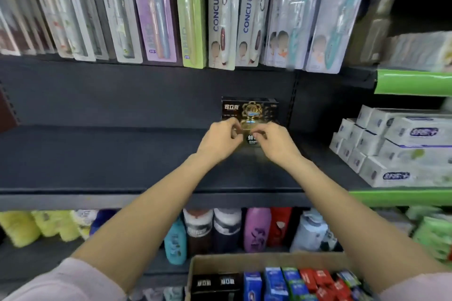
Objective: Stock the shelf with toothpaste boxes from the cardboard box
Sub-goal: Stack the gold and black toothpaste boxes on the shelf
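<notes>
Right, both arms are stretched deep onto the dark shelf [97, 159], and the black-and-gold toothpaste box [248, 111] stands upright at the very back, against the rear panel. The left hand [220, 138] and the right hand [274, 140] meet at its lower front, fingers curled in and pinching the near edge, seemingly to square it up so later boxes can line up in front of it and beside it. It looks like the first box of its row, since the shelf around it is bare. White toothpaste boxes [401, 144] sit stacked on the neighbouring bay to the right, well apart. Down below, the cardboard box [244, 261] holds plenty more: black, blue, green and red cartons, so the stocking appears barely begun.
</notes>
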Motion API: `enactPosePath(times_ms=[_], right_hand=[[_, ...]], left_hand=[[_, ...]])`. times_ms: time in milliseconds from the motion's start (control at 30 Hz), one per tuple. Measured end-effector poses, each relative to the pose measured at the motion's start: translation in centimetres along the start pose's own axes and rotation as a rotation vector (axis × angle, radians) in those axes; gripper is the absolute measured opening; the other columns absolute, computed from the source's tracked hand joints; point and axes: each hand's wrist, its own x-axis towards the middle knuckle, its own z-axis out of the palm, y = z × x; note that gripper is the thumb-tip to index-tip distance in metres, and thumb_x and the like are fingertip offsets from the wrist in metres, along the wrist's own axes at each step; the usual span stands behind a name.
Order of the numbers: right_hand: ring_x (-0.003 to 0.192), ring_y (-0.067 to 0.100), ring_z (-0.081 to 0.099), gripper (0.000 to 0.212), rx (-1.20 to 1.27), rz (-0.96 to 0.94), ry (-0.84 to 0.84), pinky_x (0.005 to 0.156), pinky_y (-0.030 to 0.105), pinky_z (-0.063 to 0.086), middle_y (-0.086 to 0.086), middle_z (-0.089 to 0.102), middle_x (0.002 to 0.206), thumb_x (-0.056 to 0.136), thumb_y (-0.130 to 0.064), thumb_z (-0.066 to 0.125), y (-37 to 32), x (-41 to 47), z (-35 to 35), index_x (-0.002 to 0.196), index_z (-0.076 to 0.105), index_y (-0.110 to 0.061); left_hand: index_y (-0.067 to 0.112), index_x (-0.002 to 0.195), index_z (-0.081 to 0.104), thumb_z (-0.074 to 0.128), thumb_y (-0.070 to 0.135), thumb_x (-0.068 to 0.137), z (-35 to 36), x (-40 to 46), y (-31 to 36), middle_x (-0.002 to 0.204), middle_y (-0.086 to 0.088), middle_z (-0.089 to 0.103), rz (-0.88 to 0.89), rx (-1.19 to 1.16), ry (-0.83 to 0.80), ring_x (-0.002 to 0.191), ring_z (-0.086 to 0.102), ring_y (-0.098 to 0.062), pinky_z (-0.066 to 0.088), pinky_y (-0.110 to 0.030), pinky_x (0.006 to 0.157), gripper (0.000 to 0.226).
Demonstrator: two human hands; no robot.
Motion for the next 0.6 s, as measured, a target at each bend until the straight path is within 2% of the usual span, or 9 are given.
enactPosePath(times_ms=[133,233,333,433,500,600], right_hand=[[0.108,0.027,0.060,0.022,0.072,0.012,-0.101,0.093,0.039,0.048,0.005,0.069,0.113,0.093,-0.016,0.051,-0.5,-6.2,0.4,0.104,0.070,-0.016],[0.105,0.027,0.061,0.021,0.082,0.025,-0.204,0.088,0.039,0.050,0.006,0.070,0.108,0.091,-0.016,0.052,-0.7,-10.4,1.8,0.101,0.070,-0.016],[0.106,0.028,0.060,0.020,0.043,0.053,-0.315,0.089,0.038,0.049,0.009,0.068,0.112,0.091,-0.015,0.052,-0.8,-14.0,4.1,0.103,0.069,-0.015],[0.102,0.030,0.062,0.020,0.025,0.123,-0.402,0.084,0.037,0.050,0.011,0.068,0.108,0.091,-0.018,0.051,-0.5,-16.9,7.2,0.102,0.068,-0.016],[0.101,0.032,0.063,0.022,0.017,0.148,-0.474,0.086,0.039,0.051,0.012,0.069,0.107,0.091,-0.018,0.049,-0.2,-18.4,9.3,0.102,0.068,-0.018],[0.104,0.034,0.062,0.026,-0.040,0.176,-0.569,0.089,0.040,0.050,0.014,0.068,0.110,0.090,-0.015,0.045,0.4,-20.1,12.3,0.103,0.067,-0.016]], left_hand=[[0.016,0.090,0.066,0.059,0.021,0.085,0.8,-6.6,0.6,0.084,-0.002,0.068,-0.052,-0.054,-0.056,0.083,0.064,-0.018,0.050,-0.028,0.077,0.010],[0.014,0.092,0.067,0.056,0.017,0.086,1.4,-10.9,0.2,0.085,-0.004,0.070,-0.115,-0.022,-0.136,0.087,0.064,-0.021,0.050,-0.030,0.079,0.013],[0.015,0.102,0.062,0.054,0.015,0.087,1.8,-14.1,-0.3,0.074,0.004,0.064,-0.095,0.007,-0.092,0.082,0.063,-0.021,0.052,-0.036,0.076,0.017],[0.016,0.103,0.055,0.054,0.019,0.086,2.8,-16.9,-1.3,0.080,0.006,0.065,-0.026,0.078,-0.069,0.081,0.062,-0.022,0.050,-0.034,0.071,0.017],[0.016,0.100,0.057,0.054,0.020,0.086,3.7,-18.6,-2.6,0.086,0.004,0.067,-0.057,0.112,-0.172,0.084,0.062,-0.021,0.048,-0.032,0.071,0.015],[0.016,0.099,0.062,0.053,0.018,0.086,5.5,-20.7,-5.2,0.096,-0.004,0.069,-0.159,0.146,-0.408,0.096,0.062,-0.026,0.051,-0.036,0.079,0.016]])
